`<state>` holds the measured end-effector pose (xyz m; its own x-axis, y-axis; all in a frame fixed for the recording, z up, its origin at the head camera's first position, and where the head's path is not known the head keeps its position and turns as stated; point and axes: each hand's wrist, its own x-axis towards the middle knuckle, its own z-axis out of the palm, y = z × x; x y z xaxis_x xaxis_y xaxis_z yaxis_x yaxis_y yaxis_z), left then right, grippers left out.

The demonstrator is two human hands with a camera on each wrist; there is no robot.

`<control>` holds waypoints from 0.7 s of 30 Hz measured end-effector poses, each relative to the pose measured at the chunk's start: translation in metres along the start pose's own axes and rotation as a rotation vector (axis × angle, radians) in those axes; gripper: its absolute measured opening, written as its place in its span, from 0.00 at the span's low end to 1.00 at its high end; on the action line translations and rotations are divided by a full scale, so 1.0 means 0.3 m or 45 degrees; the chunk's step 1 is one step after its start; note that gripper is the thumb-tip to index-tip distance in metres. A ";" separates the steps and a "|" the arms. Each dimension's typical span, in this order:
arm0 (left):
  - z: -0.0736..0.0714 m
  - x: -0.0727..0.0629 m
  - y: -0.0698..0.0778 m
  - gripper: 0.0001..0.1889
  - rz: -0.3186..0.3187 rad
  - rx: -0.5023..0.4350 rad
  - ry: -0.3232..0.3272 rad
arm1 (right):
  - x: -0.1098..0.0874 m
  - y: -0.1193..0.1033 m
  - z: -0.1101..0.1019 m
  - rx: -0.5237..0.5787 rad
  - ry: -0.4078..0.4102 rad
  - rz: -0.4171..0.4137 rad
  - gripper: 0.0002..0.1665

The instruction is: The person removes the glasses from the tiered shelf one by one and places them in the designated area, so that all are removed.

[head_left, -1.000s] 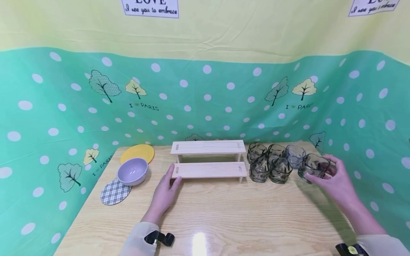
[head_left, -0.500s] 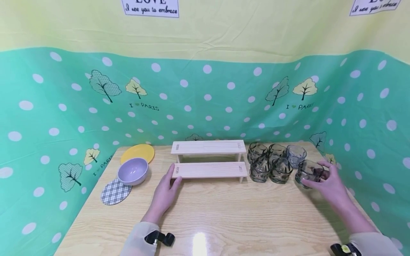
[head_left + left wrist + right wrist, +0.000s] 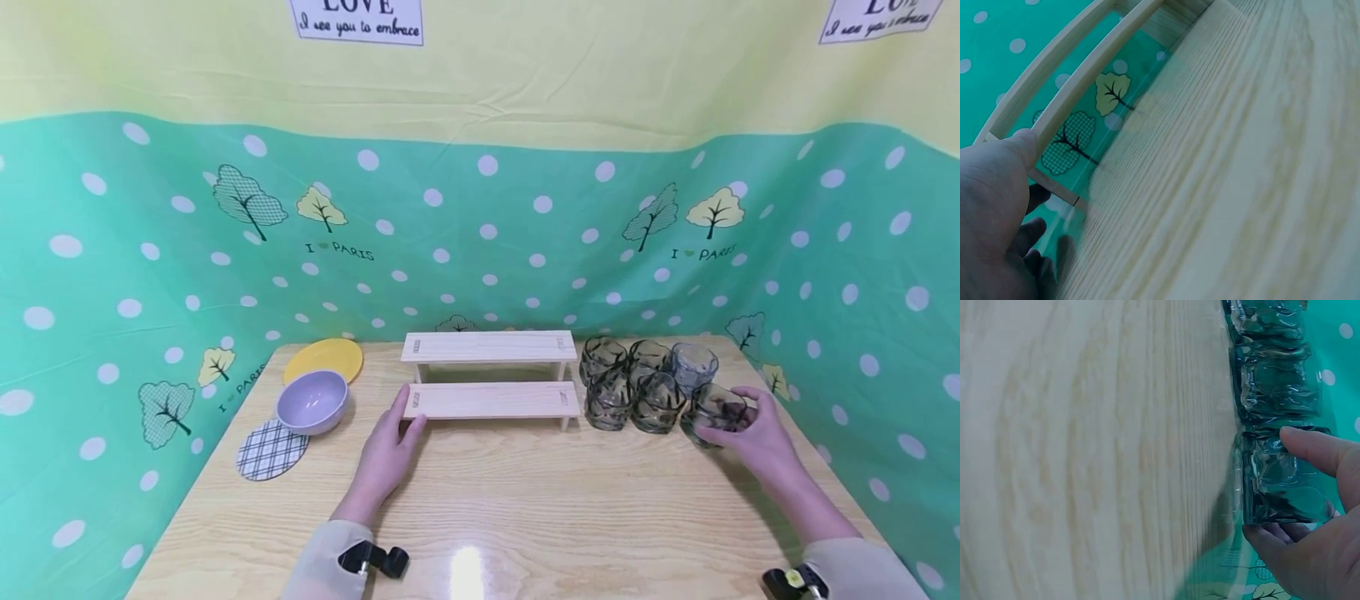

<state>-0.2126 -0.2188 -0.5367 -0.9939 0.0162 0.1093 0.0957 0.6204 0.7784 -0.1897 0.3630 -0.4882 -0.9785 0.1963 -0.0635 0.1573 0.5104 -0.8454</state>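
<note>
A two-step wooden shelf stands at the back middle of the table. My left hand holds its left front corner; in the left wrist view the thumb lies on the end of the front board while the other fingers bend in beside the leg. Right of the shelf, several dark, wavy glasses stand close together with one clear bluish glass. My right hand grips another dark glass at the right end of the front row, thumb toward me. In the right wrist view this glass stands beside its neighbour.
On the left lie a yellow plate, a lilac bowl and a round checked coaster, the bowl overlapping the other two. A green dotted cloth hangs behind and at both sides of the wooden table.
My right hand has brought its glass left and slightly nearer to me, up to the front row of glasses. The left hand has stayed at the shelf.
</note>
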 end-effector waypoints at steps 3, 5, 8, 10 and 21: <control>-0.002 0.002 -0.005 0.39 0.005 0.000 -0.001 | 0.016 0.006 0.008 0.024 -0.013 -0.001 0.72; -0.002 0.003 -0.006 0.40 0.006 0.000 0.000 | 0.024 0.008 0.013 0.046 -0.027 -0.013 0.73; -0.001 0.003 -0.006 0.39 0.003 0.001 0.001 | 0.029 0.006 0.017 0.070 -0.057 -0.044 0.72; -0.001 0.002 -0.005 0.39 0.000 0.003 0.000 | 0.031 0.002 0.020 0.075 -0.074 -0.054 0.72; -0.002 -0.002 0.000 0.40 -0.001 -0.002 0.000 | 0.058 -0.004 0.031 0.121 -0.102 -0.084 0.72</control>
<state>-0.2118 -0.2193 -0.5364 -0.9940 0.0154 0.1085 0.0947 0.6192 0.7795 -0.2081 0.3580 -0.4932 -0.9944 0.0956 -0.0452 0.0828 0.4375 -0.8954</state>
